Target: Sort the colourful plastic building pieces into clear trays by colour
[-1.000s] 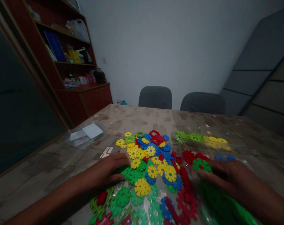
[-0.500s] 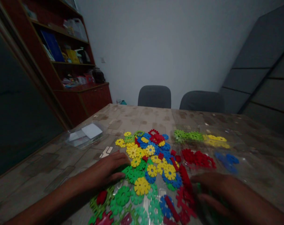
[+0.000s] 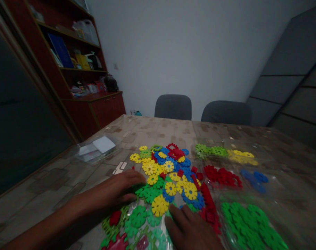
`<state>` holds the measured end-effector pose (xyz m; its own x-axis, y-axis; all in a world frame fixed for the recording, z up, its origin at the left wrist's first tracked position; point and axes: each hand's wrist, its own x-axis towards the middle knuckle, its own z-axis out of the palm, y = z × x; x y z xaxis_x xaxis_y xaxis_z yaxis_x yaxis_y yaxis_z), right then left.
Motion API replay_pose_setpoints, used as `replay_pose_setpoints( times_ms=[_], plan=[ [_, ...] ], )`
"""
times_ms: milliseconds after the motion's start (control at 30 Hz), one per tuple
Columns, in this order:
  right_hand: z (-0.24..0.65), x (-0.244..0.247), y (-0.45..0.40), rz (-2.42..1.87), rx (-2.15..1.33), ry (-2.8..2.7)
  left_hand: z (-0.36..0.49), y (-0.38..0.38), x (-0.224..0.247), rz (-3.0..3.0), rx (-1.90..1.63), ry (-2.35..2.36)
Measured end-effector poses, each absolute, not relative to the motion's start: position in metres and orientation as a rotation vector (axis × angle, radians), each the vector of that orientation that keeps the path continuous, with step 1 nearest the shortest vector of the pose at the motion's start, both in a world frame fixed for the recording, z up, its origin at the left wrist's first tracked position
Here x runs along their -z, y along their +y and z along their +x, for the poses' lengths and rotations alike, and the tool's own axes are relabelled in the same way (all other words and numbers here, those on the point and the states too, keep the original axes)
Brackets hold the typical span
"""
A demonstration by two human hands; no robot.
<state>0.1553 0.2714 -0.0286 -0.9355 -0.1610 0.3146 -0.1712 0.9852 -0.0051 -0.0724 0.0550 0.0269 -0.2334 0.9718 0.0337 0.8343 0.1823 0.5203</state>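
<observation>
A loose pile of plastic gear-shaped building pieces lies before me, with yellow discs (image 3: 160, 205), green discs (image 3: 138, 217), blue discs (image 3: 186, 162) and red pieces (image 3: 209, 206). At the pile's left edge rests my left hand (image 3: 125, 184), open, its fingers stretched toward the green pieces and its thumb apart. My right hand (image 3: 193, 227) reaches over the near part of the pile, fingers apart, beside the large yellow disc. Nothing shows between its fingers, though its palm side is hidden. To its right, green discs (image 3: 251, 224) fill a clear plastic tray.
Clear packs with lime pieces (image 3: 211, 150), yellow pieces (image 3: 242, 156), red pieces (image 3: 222, 176) and blue pieces (image 3: 255, 180) lie on the right. A plastic bag with white paper (image 3: 104, 144) is at the left. Two grey chairs (image 3: 173, 107) stand behind the table (image 3: 155, 126).
My right hand has moved left from the green pieces' tray to the near part of the pile, uncovering that tray. My left hand has stayed almost in place.
</observation>
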Motion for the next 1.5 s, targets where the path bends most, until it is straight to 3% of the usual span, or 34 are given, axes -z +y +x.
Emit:
replay_pose_setpoints(
  times_ms=[400,867,1200,1500],
  plan=[
    [0.121,0.018,0.258,0.401,-0.119,-2.811,-0.074,0.056,-0.029,1.790,-0.656,2.096],
    [0.114,-0.033,0.269,-0.009,-0.331,-3.218,-0.068,0.061,-0.037,1.711,-0.617,2.120],
    [0.114,-0.053,0.275,-0.282,-0.745,-3.177,-0.070,0.060,-0.034,1.684,-0.580,2.139],
    [0.118,-0.046,0.279,-0.200,-1.102,-3.108,-0.070,0.060,-0.032,1.692,-0.598,2.127]
  ],
)
